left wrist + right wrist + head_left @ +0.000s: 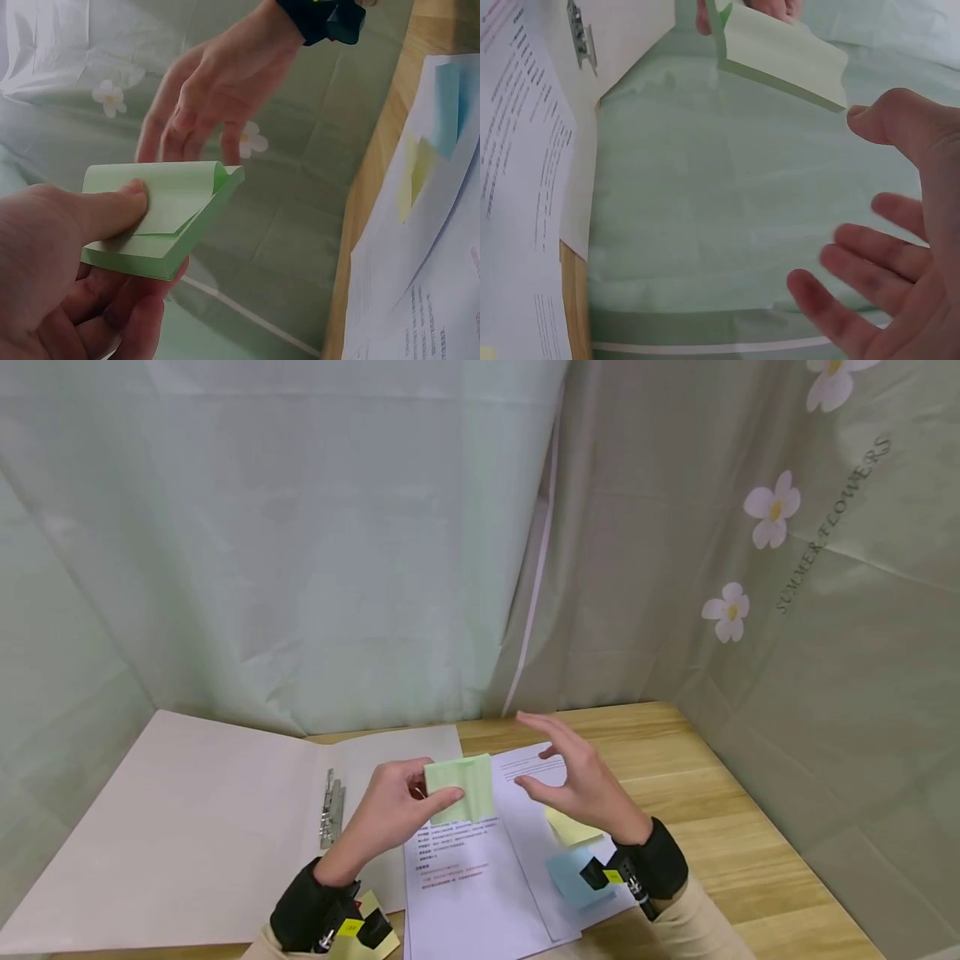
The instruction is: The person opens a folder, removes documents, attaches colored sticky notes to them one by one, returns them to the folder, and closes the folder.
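My left hand grips a pad of light green sticky notes above the printed sheets. In the left wrist view the thumb lies across the top of the pad, and the other fingers support it from below. Its top sheet bends up in a curl along one side. To the right, my right hand is held in the air with fingers spread and thumb apart, holding nothing. The right wrist view shows a gap between that thumb and the pad.
Printed sheets overlap on the wooden table. A yellow note and a blue note lie on them at right. An open white folder with a metal clip spreads leftward. Curtains hang behind.
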{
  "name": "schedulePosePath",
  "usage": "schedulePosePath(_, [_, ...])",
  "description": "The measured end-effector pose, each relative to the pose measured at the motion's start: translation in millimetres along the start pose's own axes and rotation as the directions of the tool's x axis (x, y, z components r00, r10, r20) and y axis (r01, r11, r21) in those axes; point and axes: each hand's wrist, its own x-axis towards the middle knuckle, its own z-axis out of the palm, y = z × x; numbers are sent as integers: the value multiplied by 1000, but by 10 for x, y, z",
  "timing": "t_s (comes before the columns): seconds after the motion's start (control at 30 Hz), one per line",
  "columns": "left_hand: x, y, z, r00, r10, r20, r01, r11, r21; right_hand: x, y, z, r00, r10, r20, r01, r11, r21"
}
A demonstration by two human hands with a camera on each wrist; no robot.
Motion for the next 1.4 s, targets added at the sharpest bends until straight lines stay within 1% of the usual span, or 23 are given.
schedulePosePath(0.1, [-4, -8, 7, 1000, -4, -1, 4, 1000, -22, 4, -21, 23, 997, 61, 35, -63, 997, 47])
schedulePosePath(0.2, [-5, -9, 20, 1000, 3, 4, -3, 999, -32, 6, -60, 47, 995, 91, 52, -94, 993, 66])
schedulePosePath(0.3, [0, -6, 32, 1000, -3, -13, 3, 1000, -11, 2, -94, 57, 996, 83, 20, -84, 995, 62])
schedulePosePath(0.4, [9, -15, 38, 998, -33, -44, 34, 999, 15, -3, -118, 55, 998, 67, -21, -65, 995, 71])
schedulePosePath(0.47, [10, -22, 40, 997, -49, -55, 50, 999, 16, -4, -129, 55, 997, 76, -28, -73, 994, 86])
schedulePosePath(0.5, [8, -24, 41, 997, -49, -55, 50, 999, 13, -5, -133, 60, 996, 90, -18, -88, 991, 96])
schedulePosePath(0.57, [1, -24, 47, 999, -30, -41, 30, 1000, -1, -3, -135, 79, 991, 127, 30, -130, 984, 125])
schedulePosePath(0.63, [-12, -22, 61, 1000, 15, -16, -15, 1000, -18, 5, -141, 104, 981, 159, 113, -177, 969, 170])
schedulePosePath(0.73, [-24, -20, 88, 995, 94, 18, -93, 995, -36, 8, -150, 143, 948, 183, 259, -254, 927, 276])
schedulePosePath(0.8, [-26, -24, 106, 992, 124, 29, -123, 992, -43, 4, -157, 155, 930, 183, 318, -291, 896, 335])
schedulePosePath(0.83, [-23, -24, 111, 990, 134, 32, -132, 990, -48, 2, -160, 157, 926, 182, 331, -301, 885, 354])
schedulePosePath(0.87, [-20, -27, 114, 990, 136, 36, -134, 990, -53, 1, -163, 155, 924, 182, 335, -305, 880, 364])
schedulePosePath(0.9, [-16, -27, 114, 990, 137, 40, -135, 989, -58, -3, -158, 152, 927, 181, 328, -301, 882, 363])
schedulePosePath(1.03, [-2, -44, 93, 989, 137, 62, -133, 989, -64, -11, -126, 101, 942, 181, 283, -273, 904, 330])
schedulePosePath(1.13, [3, -53, 54, 988, 134, 74, -129, 990, -65, -17, -98, 29, 947, 205, 249, -278, 910, 307])
schedulePosePath(1.3, [0, -52, 10, 988, 123, 91, -117, 991, -69, -21, -73, -33, 946, 270, 182, -313, 909, 276])
schedulePosePath(1.4, [-4, -49, 49, 986, 129, 101, -121, 990, -75, -21, -89, 8, 949, 262, 175, -304, 908, 289])
